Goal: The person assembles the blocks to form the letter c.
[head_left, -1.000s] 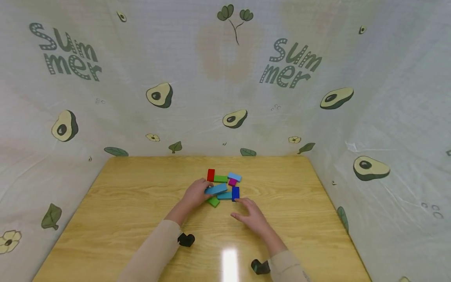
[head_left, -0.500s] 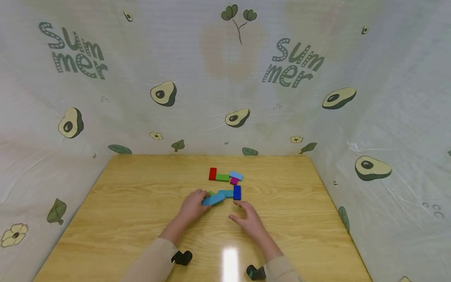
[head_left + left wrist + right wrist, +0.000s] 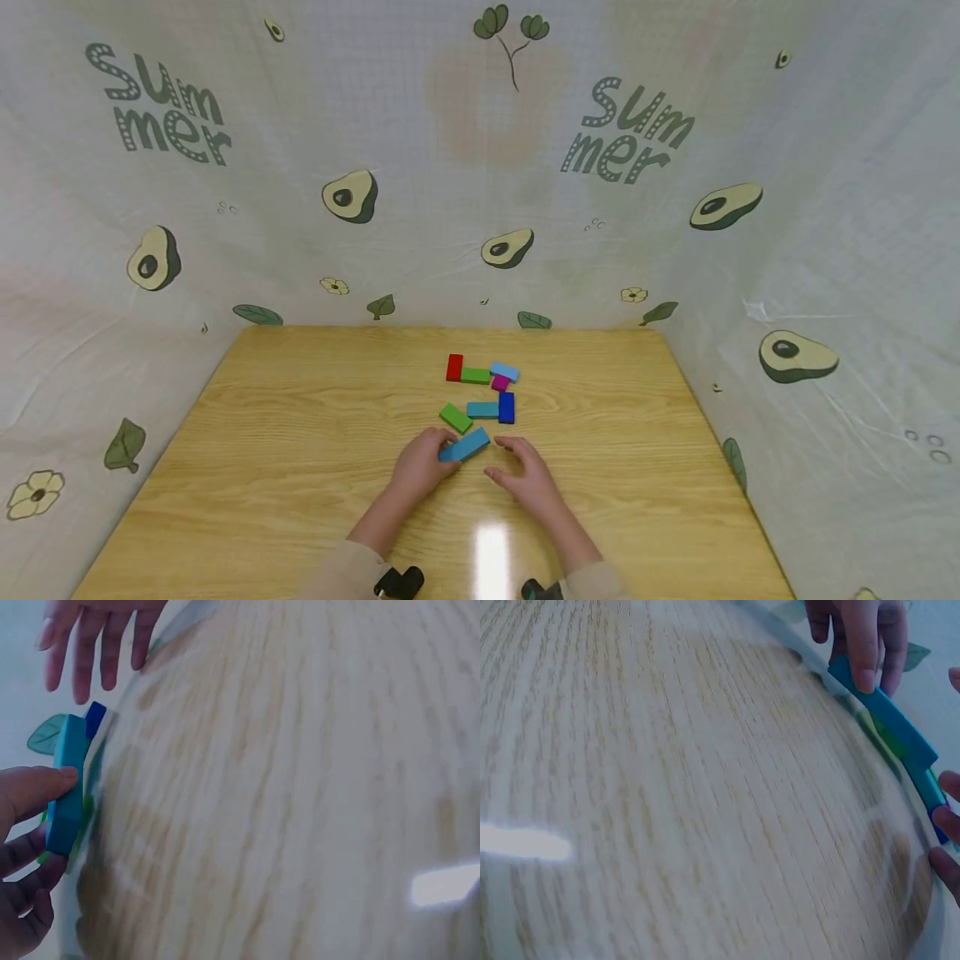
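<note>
My left hand (image 3: 422,463) pinches a light blue block (image 3: 467,445) near its left end, thumb on the near side. The same blue block (image 3: 69,776) shows between thumb and fingers in the left wrist view, and the right wrist view has its free end pointing toward my right hand. My right hand (image 3: 531,473) stays just right of that end, fingers spread and bent a little, holding nothing. Beyond the held block lie a green block (image 3: 456,418), a teal block (image 3: 482,410) and a dark blue block (image 3: 507,408) standing crosswise at the teal one's right end.
Farther back lie a red block (image 3: 454,367), another green block (image 3: 476,376), a pale blue block (image 3: 505,372) and a small magenta block (image 3: 500,383). They rest on a wooden table (image 3: 300,400). A patterned cloth (image 3: 420,250) hangs behind and at both sides.
My left hand has drawn the light blue block toward me, away from the other blocks, uncovering the near green one. My right hand has shifted slightly nearer to me.
</note>
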Demonstrator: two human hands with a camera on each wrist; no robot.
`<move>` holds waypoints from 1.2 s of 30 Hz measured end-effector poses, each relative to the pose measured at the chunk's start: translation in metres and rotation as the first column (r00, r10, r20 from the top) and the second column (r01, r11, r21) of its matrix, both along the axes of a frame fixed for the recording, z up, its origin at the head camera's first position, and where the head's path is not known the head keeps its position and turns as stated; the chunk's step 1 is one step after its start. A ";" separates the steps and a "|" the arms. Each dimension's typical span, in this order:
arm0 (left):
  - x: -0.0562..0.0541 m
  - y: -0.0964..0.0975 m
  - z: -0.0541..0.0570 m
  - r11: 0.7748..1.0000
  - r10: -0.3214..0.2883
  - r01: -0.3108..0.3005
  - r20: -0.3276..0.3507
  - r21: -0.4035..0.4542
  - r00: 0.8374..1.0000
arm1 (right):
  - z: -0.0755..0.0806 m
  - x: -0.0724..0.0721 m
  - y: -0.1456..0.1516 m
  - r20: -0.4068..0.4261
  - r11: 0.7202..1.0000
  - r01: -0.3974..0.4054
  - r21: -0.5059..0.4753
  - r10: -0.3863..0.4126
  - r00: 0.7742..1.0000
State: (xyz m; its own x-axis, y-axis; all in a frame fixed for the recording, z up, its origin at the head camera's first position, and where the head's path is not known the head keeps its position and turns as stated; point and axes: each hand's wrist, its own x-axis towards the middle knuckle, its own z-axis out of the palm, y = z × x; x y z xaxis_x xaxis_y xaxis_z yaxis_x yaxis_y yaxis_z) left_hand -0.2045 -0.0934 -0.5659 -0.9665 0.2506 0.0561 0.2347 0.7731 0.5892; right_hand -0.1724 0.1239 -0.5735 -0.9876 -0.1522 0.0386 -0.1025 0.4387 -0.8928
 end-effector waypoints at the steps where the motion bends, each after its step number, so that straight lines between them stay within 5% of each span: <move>1: 0.002 0.001 -0.001 1.000 0.001 -0.001 0.000 0.007 1.000 | -0.001 0.001 0.000 -0.005 1.000 -0.002 -0.005 0.002 1.000; 17: 0.009 0.002 -0.009 1.000 0.015 -0.015 0.039 0.011 0.999 | -0.011 0.006 -0.001 -0.009 1.000 -0.003 0.012 0.003 1.000; 26: 0.014 -0.001 -0.007 0.996 -0.066 0.061 0.099 0.058 0.993 | -0.019 0.005 0.004 -0.015 0.999 -0.006 0.036 0.006 1.000; 36: 0.017 -0.003 -0.007 0.986 -0.163 0.159 0.074 0.057 0.984 | -0.018 0.006 0.004 -0.046 0.999 -0.024 0.045 0.026 0.999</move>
